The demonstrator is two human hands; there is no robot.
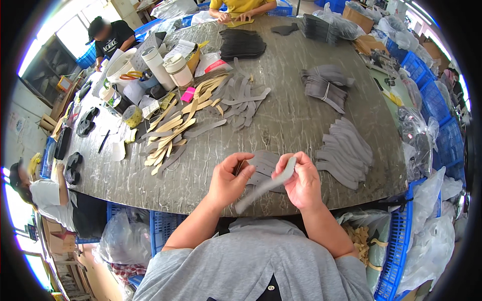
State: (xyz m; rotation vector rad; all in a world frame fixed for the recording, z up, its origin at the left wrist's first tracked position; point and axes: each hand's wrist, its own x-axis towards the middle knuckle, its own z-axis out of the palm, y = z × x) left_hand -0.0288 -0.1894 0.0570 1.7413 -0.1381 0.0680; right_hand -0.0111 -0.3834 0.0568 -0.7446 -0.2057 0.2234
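Observation:
My right hand (304,188) pinches a curved grey strip (266,189) between thumb and fingers. The strip slants down to the left, its lower end blurred. Across from it, my left hand (231,178) is closed, thumb against curled fingers. Something thin and dark shows between them, too small to name. Under and behind both hands lie flat grey cut pieces (263,161), partly hidden by the hands. To the right of my right hand, grey curved strips (344,153) are fanned out in an overlapping row.
Loose tan and grey strips (193,118) cover the table's left middle, beside cups (176,70) and a tape roll (132,116). Tied dark bundles (326,88) and a black stack (242,44) lie farther back. Blue crates (396,251) flank the table. Other people work around it.

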